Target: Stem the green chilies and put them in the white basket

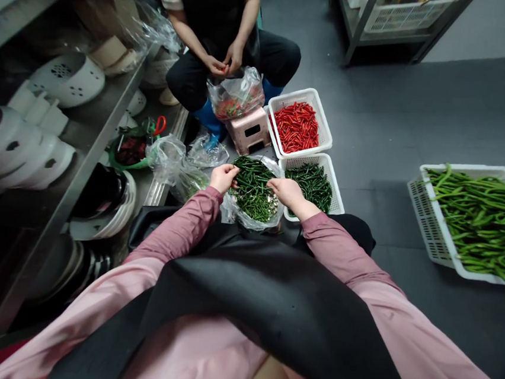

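Observation:
A clear plastic bag (252,220) lies spread in front of me, filled with thin green chili peppers (253,183) and some pale stem ends. Over its left edge, my left hand (224,178) is closed, thumb and fingers pinched together. My right hand (285,193) pinches in the same way at the bag's right side, palm down. What either hand holds is too small to make out against the peppers. Just right of the bag, partly behind my right hand, stands a white basket (338,205) of dark green chili peppers (309,183).
A white basket (324,138) of red chili peppers adjoins the green one. Opposite sits a person (222,61), hands together above a bag of peppers (236,101) on a pink stool (249,131). Shelves with white containers (69,79) run along the left. Long green peppers fill a basket (431,230) at right.

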A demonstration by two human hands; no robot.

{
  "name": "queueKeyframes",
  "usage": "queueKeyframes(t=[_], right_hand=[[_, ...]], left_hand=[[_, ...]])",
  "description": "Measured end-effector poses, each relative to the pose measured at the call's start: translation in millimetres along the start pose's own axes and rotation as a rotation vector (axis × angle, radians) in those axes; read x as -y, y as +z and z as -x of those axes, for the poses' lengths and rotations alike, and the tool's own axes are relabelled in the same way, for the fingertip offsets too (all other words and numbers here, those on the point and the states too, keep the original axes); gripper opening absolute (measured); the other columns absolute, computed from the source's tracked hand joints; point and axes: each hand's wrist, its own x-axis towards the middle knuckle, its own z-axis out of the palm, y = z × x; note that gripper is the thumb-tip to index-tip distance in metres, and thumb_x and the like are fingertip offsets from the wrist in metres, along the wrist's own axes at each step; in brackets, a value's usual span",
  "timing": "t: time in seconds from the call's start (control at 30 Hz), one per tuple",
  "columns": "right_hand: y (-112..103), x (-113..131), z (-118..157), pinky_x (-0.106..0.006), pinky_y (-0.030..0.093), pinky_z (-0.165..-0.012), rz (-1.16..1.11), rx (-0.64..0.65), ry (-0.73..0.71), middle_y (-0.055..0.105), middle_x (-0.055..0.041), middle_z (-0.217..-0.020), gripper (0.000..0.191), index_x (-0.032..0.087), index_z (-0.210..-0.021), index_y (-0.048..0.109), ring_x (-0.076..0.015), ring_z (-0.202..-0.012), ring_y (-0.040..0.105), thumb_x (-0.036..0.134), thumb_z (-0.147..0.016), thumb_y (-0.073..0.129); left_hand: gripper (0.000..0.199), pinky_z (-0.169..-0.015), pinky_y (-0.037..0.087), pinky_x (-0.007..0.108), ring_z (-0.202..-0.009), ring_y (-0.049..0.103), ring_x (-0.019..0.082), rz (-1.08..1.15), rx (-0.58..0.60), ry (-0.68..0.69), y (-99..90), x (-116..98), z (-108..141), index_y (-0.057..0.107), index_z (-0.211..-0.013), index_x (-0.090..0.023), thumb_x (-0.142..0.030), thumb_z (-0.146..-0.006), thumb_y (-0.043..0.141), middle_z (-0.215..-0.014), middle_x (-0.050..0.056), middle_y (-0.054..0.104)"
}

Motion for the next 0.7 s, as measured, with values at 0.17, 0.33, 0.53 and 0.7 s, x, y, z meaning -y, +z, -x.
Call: queueKeyframes(t=[0.17, 0.33, 0.53, 0.7], right_hand=[[26, 17, 11, -0.045, 0.041, -0.091, 0.160, 0.322, -0.068, 0.053, -0.0120, -0.129, 0.057, 0.030, -0.126, 0.055, -0.0316, -0.120, 0.047, 0.011, -0.072, 0.061], [6, 6, 7, -0.039, 0.038, -0.094, 0.031, 0.244, -0.041, 0.050, -0.0077, -0.134, 0.069, 0.028, -0.132, 0.048, -0.0292, -0.119, 0.047, 0.016, -0.066, 0.064], [-29, 10, 9, -0.046, 0.022, -0.103, 0.037, -0.390, -0.045, 0.049, -0.0131, -0.132, 0.049, 0.017, -0.131, 0.048, -0.0305, -0.124, 0.038, 0.021, -0.082, 0.047], [-10, 33, 9, -0.047, 0.021, -0.103, -0.041, -0.221, -0.302, 0.058, -0.0139, -0.120, 0.054, 0.015, -0.136, 0.040, -0.0283, -0.112, 0.050, 0.030, -0.085, 0.049]], left_hand=[[0.008, -0.038, 0.042, 0.017, -0.038, 0.047, 0.006, 0.005, -0.112, 0.127, -10.6, -9, -4, 0.057, -0.073, -0.014, -0.022, -0.075, 0.057, -0.053, -0.006, 0.048], [0.019, -0.041, 0.045, 0.018, -0.041, 0.048, 0.005, 0.143, -0.045, 0.079, -18.2, -19, 2, 0.054, -0.075, -0.014, -0.031, -0.074, 0.062, -0.059, -0.005, 0.050], [0.029, -0.040, 0.045, 0.018, -0.045, 0.051, 0.005, 0.231, 0.278, -0.008, -20.6, -26, 19, 0.052, -0.079, -0.015, -0.039, -0.071, 0.068, -0.065, -0.004, 0.052], [0.033, -0.040, 0.045, 0.019, -0.045, 0.052, 0.005, 0.246, 0.516, -0.043, -0.7, -34, 40, 0.054, -0.080, -0.014, -0.039, -0.066, 0.072, -0.067, -0.003, 0.053]])
